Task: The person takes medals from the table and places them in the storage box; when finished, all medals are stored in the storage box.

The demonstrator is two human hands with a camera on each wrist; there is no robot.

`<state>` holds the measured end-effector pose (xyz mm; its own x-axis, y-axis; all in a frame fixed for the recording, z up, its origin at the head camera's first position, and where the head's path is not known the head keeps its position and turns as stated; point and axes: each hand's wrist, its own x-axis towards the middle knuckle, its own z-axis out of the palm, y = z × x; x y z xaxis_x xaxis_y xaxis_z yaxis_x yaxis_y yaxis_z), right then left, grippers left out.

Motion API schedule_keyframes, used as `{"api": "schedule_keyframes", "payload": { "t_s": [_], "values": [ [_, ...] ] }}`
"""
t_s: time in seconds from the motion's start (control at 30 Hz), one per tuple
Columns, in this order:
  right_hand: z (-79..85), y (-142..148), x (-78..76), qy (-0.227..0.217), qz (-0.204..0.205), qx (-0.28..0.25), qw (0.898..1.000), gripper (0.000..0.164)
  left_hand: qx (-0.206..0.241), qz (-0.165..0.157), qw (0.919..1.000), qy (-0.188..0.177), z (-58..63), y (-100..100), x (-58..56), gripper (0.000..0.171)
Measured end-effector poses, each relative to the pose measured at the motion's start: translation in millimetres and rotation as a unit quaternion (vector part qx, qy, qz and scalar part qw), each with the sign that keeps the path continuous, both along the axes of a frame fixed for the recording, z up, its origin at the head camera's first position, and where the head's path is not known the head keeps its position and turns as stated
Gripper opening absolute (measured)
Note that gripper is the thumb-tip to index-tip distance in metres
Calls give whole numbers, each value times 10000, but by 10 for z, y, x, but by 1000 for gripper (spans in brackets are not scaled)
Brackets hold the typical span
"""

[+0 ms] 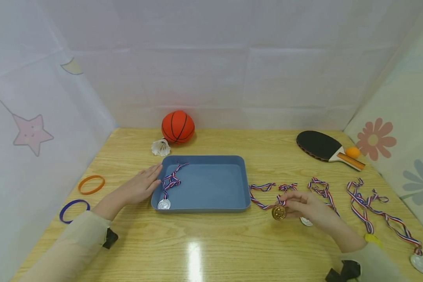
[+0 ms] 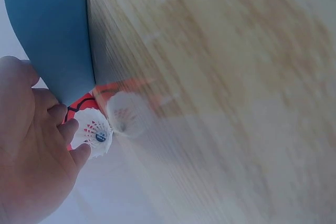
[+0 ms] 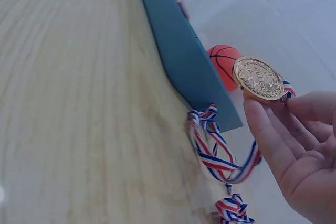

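Note:
A blue-grey tray (image 1: pixel 211 184) stands mid-table, with a silver medal (image 1: pixel 164 204) and its ribbon lying in its left side. My left hand (image 1: pixel 141 185) rests against the tray's left wall with its fingers extended. To the right of the tray, my right hand (image 1: pixel 308 207) pinches a gold medal (image 1: pixel 279 212) where its red, white and blue ribbon joins it. The right wrist view shows the gold medal (image 3: pixel 259 78) face on, held up off the table; part of its ribbon (image 3: pixel 220 156) trails near the tray.
Behind the tray sit a red ball (image 1: pixel 178 127) and a shuttlecock (image 1: pixel 161 147). Orange (image 1: pixel 91 185) and purple (image 1: pixel 74 211) wristbands lie left. At right are a table tennis paddle (image 1: pixel 320 147), an orange ball (image 1: pixel 353 152), and more medals, one silver (image 1: pixel 420 263), one yellow (image 1: pixel 372 239).

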<state>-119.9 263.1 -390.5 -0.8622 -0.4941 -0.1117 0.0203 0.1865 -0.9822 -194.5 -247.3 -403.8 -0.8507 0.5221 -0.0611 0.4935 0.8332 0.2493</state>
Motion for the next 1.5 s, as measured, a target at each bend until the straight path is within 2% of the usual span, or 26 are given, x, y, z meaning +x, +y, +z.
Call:
{"api": "schedule_keyframes", "payload": {
  "t_s": [0.17,0.33,0.47,0.6,0.7,0.83,0.93,1.1,1.37,1.5],
  "values": [
    [93,5,-61,93,-101,-396,9991,32,11,25,10000,-44,2,-7,11,57],
    [240,-26,-100,285,-614,-30,9977,29,22,30,10000,-61,-3,-15,21,57],
    [379,-43,-145,421,-847,43,9955,21,46,28,10000,-73,-1,-16,27,57],
    [523,-43,-223,661,-769,-386,9941,19,109,18,9999,-55,14,-12,36,56],
    [641,-52,-283,958,-720,-957,9882,24,156,-21,9999,6,24,-11,41,56],
    [813,-68,-353,1244,-868,-1276,9802,21,155,-52,9999,50,18,-17,36,55],
    [930,-79,-410,1314,-866,-1402,9775,20,127,-48,9999,31,6,-22,26,55],
    [1116,-131,-506,1246,-780,-1913,9705,22,108,-79,9999,52,1,-21,10,56],
    [1466,-310,-640,1771,-648,-2570,9478,24,105,-61,9999,-8,18,-7,14,55],
    [1645,-400,-673,1777,-548,-2748,9433,23,122,-76,9999,45,16,-7,14,55]
  ]
}}
